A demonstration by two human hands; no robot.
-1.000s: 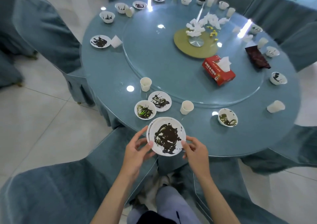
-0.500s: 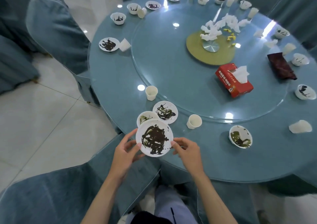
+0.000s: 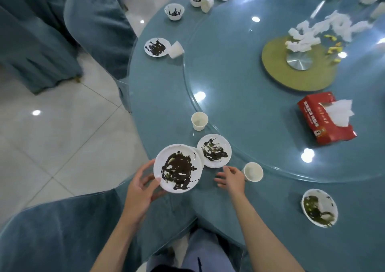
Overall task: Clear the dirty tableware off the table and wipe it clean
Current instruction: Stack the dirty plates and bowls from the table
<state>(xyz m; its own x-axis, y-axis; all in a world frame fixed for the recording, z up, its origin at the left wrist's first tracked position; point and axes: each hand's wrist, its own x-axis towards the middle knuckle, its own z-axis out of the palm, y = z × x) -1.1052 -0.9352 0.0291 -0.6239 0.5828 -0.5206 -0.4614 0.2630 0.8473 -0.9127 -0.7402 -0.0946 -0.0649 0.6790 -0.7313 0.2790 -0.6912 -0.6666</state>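
Left hand (image 3: 139, 188) grips round white plate smeared with dark sauce (image 3: 178, 168) by its near-left rim — thumb on top, fingers under — at near edge of round blue glass-topped table (image 3: 162, 96). Right hand (image 3: 231, 178) empty, fingers loosely spread, just below smaller sauce-stained white plate (image 3: 214, 150), beside white paper cup (image 3: 253, 171).

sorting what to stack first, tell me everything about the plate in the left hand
The plate is round, white and shallow, its middle smeared with dark brown sauce. The left hand grips its near-left rim, holding it roughly level over the table edge. It overlaps a white bowl; contact there is unclear.
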